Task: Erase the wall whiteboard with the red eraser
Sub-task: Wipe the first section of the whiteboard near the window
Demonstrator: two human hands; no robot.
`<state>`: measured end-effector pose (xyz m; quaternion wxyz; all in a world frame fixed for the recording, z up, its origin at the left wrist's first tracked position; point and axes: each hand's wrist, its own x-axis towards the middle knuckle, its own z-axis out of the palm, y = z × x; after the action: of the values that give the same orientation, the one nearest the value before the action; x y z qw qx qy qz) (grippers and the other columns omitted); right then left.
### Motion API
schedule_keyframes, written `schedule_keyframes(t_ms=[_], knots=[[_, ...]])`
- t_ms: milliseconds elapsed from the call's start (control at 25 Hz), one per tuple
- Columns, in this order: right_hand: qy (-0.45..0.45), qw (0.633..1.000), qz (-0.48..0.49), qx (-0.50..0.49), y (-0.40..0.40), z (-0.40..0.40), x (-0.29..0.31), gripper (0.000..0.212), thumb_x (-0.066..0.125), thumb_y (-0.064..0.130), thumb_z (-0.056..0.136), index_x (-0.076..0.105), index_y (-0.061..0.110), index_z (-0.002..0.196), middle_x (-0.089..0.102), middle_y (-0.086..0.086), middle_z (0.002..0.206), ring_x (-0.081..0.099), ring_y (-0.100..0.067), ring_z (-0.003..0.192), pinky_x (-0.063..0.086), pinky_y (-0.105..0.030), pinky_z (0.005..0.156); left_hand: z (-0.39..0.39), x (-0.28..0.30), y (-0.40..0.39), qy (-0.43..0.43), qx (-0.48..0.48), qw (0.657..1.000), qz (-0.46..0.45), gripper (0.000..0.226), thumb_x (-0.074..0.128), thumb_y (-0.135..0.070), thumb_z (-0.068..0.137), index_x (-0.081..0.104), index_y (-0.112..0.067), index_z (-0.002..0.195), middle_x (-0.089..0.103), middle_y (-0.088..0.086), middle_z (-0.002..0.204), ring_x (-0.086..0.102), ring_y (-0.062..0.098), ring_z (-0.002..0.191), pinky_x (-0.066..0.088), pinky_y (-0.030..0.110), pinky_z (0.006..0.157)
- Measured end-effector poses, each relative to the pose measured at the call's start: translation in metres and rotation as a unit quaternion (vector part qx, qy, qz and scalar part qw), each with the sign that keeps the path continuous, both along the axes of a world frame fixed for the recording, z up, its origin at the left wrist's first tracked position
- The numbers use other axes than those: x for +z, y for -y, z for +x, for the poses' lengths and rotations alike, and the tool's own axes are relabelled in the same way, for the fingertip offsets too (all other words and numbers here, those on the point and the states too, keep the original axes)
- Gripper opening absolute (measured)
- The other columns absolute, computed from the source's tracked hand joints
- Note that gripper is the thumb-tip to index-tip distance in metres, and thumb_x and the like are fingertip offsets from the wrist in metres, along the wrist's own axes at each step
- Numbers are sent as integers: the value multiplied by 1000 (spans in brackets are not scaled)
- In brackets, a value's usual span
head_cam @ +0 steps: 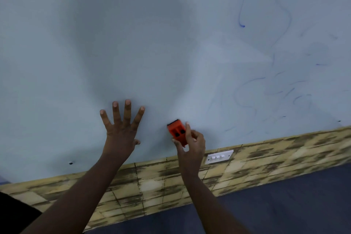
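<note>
1. Head view shows the right hand (190, 139) low in the centre of the frame, fingers and thumb curled round the red eraser (177, 131), which it grips by its lower end.
2. Most of the eraser sticks out above and to the left of the hand, its dark felt edge against the whiteboard (133, 43) near the board's bottom edge.
3. Just left of the eraser, apart from it, the left hand (121, 127) lies flat on the board with all fingers straight and spread wide, holding nothing.
4. The eraser is a blocky, hard-looking red piece with two dark square recesses in its back.
5. The board is smooth and pale, with a soft dark shadow over its upper centre; thin blue marker lines and faint smears remain on the right side of the frame.
6. Below the board runs a band of yellowish tile-patterned wall (152, 182), mottled with dark patches, carrying a white rectangular switch plate (219, 156) just right of the gripping hand's wrist.
</note>
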<state>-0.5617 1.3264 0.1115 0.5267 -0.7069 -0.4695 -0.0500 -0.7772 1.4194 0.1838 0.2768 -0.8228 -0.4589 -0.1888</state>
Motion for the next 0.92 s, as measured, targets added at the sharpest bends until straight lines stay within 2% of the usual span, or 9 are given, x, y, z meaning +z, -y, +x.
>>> schedule_keyframes(t_ms=[80, 160, 240, 360, 440, 480, 640, 760, 920], knots=[[-153, 987, 52, -4, 1, 10, 13, 73, 82, 38, 85, 52, 30, 151, 50, 10, 118, 57, -13, 108, 54, -24, 87, -1, -3, 0, 7, -8, 1000, 18, 171, 105, -52, 41, -1, -19, 171, -18, 26, 173, -19, 55, 156, -20, 75, 118], [-312, 945, 98, -18, 0, 22, 25, 66, 81, 38, 86, 55, 31, 146, 53, 8, 117, 62, -11, 108, 57, -20, 86, -4, -8, 2, 7, -17, 999, 44, 163, 105, -49, 44, 7, -20, 171, -10, 26, 174, -13, 53, 159, -12, 74, 122], [-427, 895, 120, -57, -2, 45, 14, 56, 79, 37, 90, 58, 30, 142, 62, -2, 121, 66, -15, 108, 61, -33, 87, -8, -12, 5, 0, -23, 997, 75, 148, 102, -50, 54, 16, -21, 170, -1, 25, 175, -4, 50, 161, -1, 70, 125], [-619, 777, 75, -89, 3, 85, -20, 45, 72, 35, 96, 62, 16, 136, 67, -16, 128, 69, -32, 111, 63, -43, 71, -6, -17, 10, 17, -50, 990, 133, 118, 93, -46, 74, 28, -13, 167, 15, 20, 174, 13, 43, 160, 17, 62, 122], [-697, 712, 32, -77, 8, 94, -34, 48, 68, 34, 99, 57, 6, 137, 65, -21, 129, 68, -35, 105, 60, -47, 73, 1, -12, 9, 20, -85, 983, 161, 102, 86, -40, 85, 33, -7, 165, 24, 15, 171, 27, 36, 155, 24, 56, 117], [-707, 702, 22, -81, 8, 93, -39, 50, 67, 34, 100, 55, 5, 139, 64, -21, 129, 67, -35, 102, 58, -50, 77, 5, -9, 7, 12, -109, 979, 172, 94, 82, -36, 89, 35, -6, 164, 27, 13, 169, 32, 32, 152, 26, 54, 115], [-671, 736, 36, -83, -2, 61, -30, 42, 67, 36, 100, 59, 13, 135, 66, -16, 126, 67, -35, 111, 60, -48, 82, 21, 4, 0, 11, -183, 967, 177, 69, 78, -17, 90, 52, -14, 155, 44, 5, 164, 40, 24, 150, 26, 53, 114], [-568, 813, 75, -104, -11, 18, -8, 50, 70, 36, 97, 57, 21, 144, 68, -11, 127, 68, -27, 110, 60, -49, 93, 28, 6, -1, 23, -202, 963, 176, 54, 71, -23, 97, 59, -15, 149, 48, 5, 162, 41, 25, 149, 27, 53, 113], [-439, 895, 39, -65, -19, -51, 22, 66, 66, 42, 99, 38, 30, 157, 55, 1, 119, 60, -16, 112, 52, -30, 94, 34, -9, 0, 34, -198, 968, 151, 53, 61, -36, 104, 56, -11, 150, 40, 9, 168, 38, 28, 153, 28, 55, 113]])
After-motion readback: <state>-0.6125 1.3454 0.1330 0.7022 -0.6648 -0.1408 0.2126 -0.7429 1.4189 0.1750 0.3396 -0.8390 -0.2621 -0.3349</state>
